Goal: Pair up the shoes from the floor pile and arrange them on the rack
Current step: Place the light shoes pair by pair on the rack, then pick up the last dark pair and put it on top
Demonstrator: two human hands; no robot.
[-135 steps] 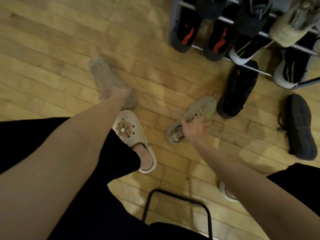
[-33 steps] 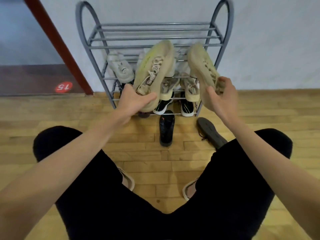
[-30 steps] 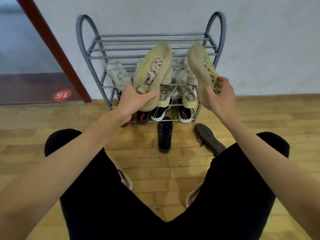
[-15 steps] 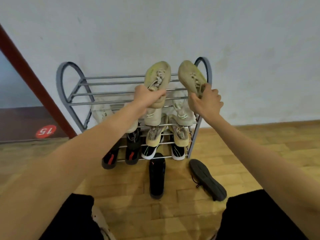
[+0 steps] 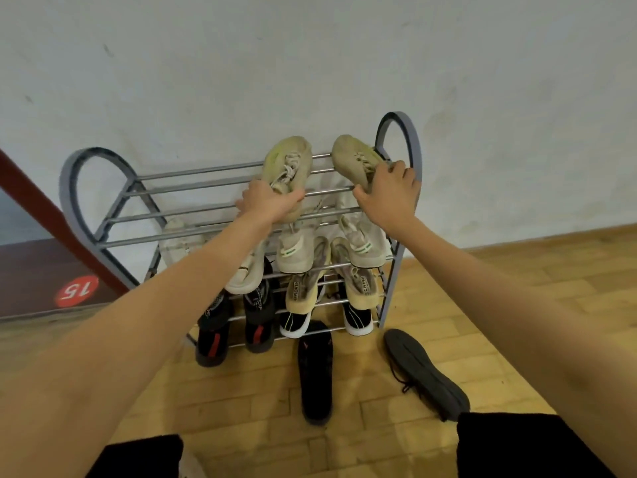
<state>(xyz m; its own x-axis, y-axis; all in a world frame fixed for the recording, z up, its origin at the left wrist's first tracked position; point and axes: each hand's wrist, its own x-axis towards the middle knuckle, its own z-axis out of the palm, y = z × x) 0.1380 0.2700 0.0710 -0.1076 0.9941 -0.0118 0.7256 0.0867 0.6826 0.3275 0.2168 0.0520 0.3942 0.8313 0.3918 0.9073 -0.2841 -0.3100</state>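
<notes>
A beige sneaker (image 5: 287, 167) is gripped by the left hand (image 5: 270, 205) on the rack's top shelf (image 5: 193, 188). Beside it, its match (image 5: 355, 160) is gripped by the right hand (image 5: 387, 194), perhaps touching the bars.

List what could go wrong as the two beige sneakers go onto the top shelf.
1. The top shelf is only spaced bars; the left beige sneaker in the left hand could tip or snag its loose laces.
2. The right beige sneaker, in the right hand, sits near the rack's end hoop and might slide off sideways.
3. Two dark shoes on the floor are trip hazards.
</notes>
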